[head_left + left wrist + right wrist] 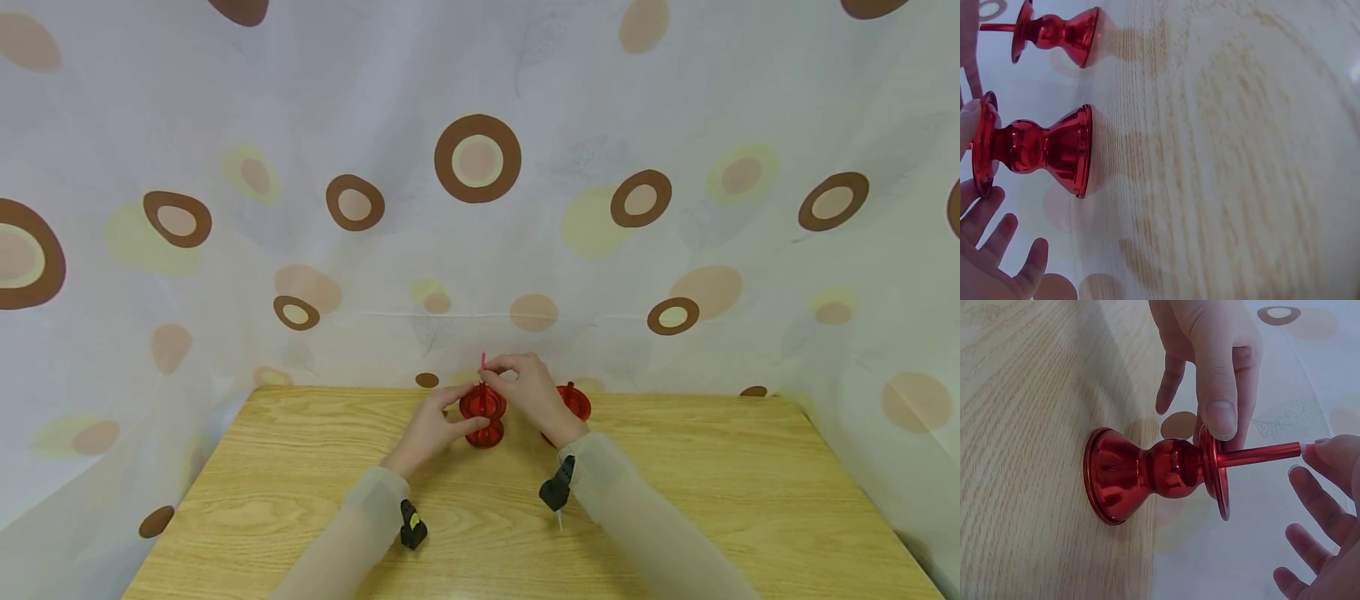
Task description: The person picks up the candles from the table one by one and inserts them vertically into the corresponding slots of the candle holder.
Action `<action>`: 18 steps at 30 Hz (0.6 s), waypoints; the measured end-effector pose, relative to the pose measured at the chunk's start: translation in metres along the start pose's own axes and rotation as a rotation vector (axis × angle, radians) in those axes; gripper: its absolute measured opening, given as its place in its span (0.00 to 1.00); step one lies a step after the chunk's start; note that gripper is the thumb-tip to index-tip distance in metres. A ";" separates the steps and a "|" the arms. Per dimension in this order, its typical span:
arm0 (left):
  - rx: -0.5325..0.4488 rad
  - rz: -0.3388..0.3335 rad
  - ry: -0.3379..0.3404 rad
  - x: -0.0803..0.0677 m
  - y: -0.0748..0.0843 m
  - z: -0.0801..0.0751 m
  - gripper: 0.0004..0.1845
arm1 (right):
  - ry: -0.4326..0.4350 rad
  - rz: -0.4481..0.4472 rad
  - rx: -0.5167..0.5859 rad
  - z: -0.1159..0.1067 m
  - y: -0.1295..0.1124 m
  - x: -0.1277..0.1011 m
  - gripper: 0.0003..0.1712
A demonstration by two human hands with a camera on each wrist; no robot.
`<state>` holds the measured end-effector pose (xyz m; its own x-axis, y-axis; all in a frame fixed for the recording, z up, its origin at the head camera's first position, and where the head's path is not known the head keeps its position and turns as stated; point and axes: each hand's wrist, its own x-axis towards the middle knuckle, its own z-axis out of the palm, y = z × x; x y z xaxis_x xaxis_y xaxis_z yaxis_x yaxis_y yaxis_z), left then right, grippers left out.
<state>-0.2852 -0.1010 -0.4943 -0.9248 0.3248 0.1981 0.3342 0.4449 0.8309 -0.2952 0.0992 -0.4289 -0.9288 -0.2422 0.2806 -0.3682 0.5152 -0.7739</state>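
Stands (pixel 1022 147) (pixel 1050 30) look glossy metal, tbl (pixel 225 508) smooth wood w/ grain.

A wood-grained table (pixel 262 483) adjoins a pale cloth (pixel 480 250) printed with brown rings.

On the table (pixel 300 492), the left holder (pixel 492 410) stands near the right holder (pixel 577 404) (partly behind the right hand (pixel 525 390)), cloth (pixel 480 250) behind both.

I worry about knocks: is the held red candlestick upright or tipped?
Upright: the red candlestick stands with its base flat on the table, tube upward.
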 end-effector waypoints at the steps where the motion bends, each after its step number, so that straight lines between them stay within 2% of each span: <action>1: 0.001 0.000 0.000 0.000 0.000 0.000 0.39 | 0.003 0.003 -0.008 0.000 0.000 0.000 0.10; 8: 0.003 0.001 -0.007 0.000 0.000 0.000 0.39 | 0.027 -0.016 -0.086 0.000 -0.001 0.000 0.10; 18: 0.003 0.027 0.004 0.002 -0.001 0.000 0.37 | 0.048 -0.124 -0.163 -0.001 0.000 0.000 0.09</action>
<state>-0.2878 -0.1006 -0.4949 -0.9161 0.3336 0.2223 0.3596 0.4388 0.8235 -0.2947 0.1002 -0.4282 -0.8754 -0.2750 0.3977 -0.4785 0.6107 -0.6310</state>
